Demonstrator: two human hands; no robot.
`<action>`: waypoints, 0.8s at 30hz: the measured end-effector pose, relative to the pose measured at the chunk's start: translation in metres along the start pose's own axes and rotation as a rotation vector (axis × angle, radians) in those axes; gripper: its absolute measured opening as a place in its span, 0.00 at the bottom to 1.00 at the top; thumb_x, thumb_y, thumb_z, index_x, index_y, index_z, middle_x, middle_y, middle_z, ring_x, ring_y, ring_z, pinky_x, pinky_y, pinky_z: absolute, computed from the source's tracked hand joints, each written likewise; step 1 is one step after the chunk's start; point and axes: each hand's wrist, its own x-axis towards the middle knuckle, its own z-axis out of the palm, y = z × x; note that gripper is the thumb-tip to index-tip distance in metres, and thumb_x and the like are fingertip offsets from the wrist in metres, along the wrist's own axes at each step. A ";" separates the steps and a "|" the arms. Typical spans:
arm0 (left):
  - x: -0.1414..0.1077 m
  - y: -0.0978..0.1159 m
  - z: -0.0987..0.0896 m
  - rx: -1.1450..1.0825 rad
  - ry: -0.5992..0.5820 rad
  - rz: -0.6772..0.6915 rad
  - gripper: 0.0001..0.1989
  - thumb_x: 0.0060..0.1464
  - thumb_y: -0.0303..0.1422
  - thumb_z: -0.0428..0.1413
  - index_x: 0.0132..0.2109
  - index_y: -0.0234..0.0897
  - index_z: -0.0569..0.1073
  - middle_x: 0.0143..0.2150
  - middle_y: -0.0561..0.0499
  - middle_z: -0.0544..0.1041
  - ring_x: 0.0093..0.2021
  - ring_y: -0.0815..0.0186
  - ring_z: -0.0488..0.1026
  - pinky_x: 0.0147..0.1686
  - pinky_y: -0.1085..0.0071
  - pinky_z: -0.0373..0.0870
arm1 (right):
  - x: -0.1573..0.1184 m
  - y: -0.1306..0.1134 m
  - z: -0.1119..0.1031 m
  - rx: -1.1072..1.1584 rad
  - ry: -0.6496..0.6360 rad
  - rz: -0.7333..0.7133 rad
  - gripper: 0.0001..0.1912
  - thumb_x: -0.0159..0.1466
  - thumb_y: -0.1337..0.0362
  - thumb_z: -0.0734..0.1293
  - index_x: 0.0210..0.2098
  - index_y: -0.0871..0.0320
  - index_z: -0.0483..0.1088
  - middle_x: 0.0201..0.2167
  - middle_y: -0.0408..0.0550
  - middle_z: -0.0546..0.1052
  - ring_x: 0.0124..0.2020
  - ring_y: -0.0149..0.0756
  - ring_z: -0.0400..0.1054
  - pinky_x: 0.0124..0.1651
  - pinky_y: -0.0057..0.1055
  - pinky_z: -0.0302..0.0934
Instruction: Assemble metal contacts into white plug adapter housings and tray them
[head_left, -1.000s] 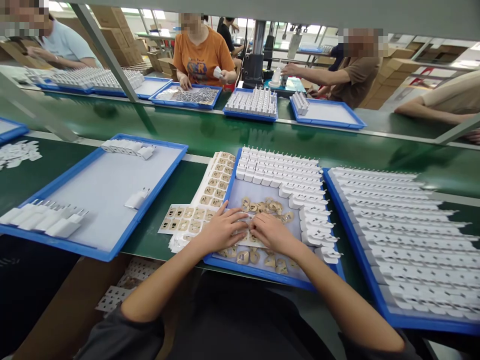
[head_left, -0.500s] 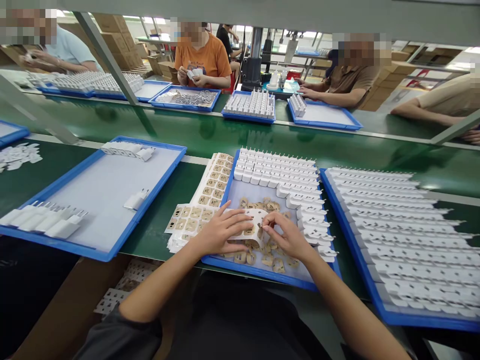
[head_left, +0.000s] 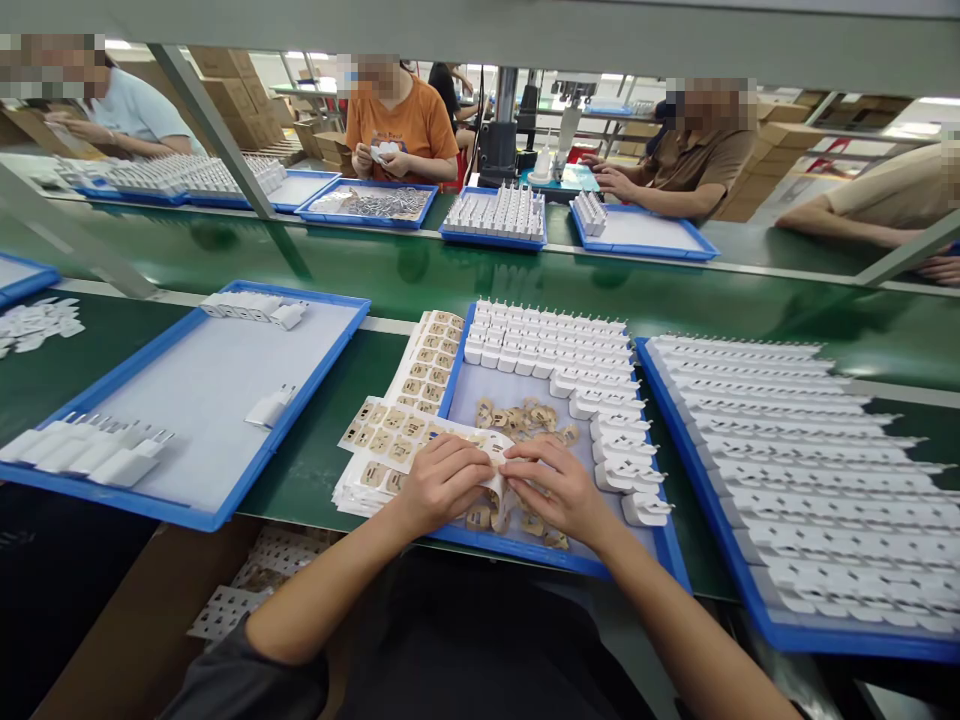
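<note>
A white sheet of tan die-cut stickers [head_left: 388,432] stretches from the left into my hands, its right end curling down. My left hand [head_left: 448,482] is closed on this sheet, fingers bent over its upper face. My right hand [head_left: 556,486] has its fingertips pressed together at the curled end, almost touching the left fingers; whether a single sticker is between them is hidden. Below lies a blue-rimmed tray [head_left: 525,555] with loose tan cut-outs [head_left: 525,415] scattered in it. White plug adapters [head_left: 555,335] stand in rows along its far and right sides, pins outward.
More sticker sheets [head_left: 431,365] are stacked left of the tray. On the right is a tray full of adapters [head_left: 810,480]; on the left, a tray [head_left: 225,400] holds several adapters. A green belt [head_left: 337,255] runs beyond, with co-workers behind it. Metal posts [head_left: 210,130] slant across.
My left hand has gone from lying spread on the sheet to bent fingers gripping it. My right hand has come slightly lower, and the sheet's end now curls down more.
</note>
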 end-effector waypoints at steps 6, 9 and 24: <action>-0.002 -0.001 0.003 -0.074 0.071 -0.031 0.04 0.58 0.25 0.58 0.39 0.38 0.71 0.34 0.49 0.80 0.33 0.66 0.74 0.35 0.68 0.68 | 0.002 0.000 -0.003 0.157 0.104 0.000 0.09 0.66 0.71 0.67 0.42 0.52 0.76 0.38 0.48 0.80 0.39 0.38 0.73 0.43 0.38 0.67; -0.001 -0.005 0.000 -0.054 0.054 -0.024 0.04 0.59 0.25 0.57 0.39 0.38 0.71 0.35 0.49 0.80 0.33 0.65 0.74 0.36 0.68 0.67 | -0.002 0.002 -0.011 0.281 0.153 0.133 0.08 0.66 0.70 0.68 0.41 0.51 0.76 0.40 0.48 0.79 0.42 0.40 0.73 0.46 0.40 0.67; 0.076 -0.019 0.032 -0.013 -0.742 -0.122 0.17 0.62 0.40 0.56 0.54 0.37 0.72 0.50 0.44 0.78 0.47 0.56 0.76 0.45 0.65 0.70 | -0.072 -0.030 -0.014 0.151 0.333 0.445 0.11 0.65 0.71 0.66 0.42 0.49 0.76 0.36 0.49 0.79 0.39 0.40 0.76 0.41 0.34 0.73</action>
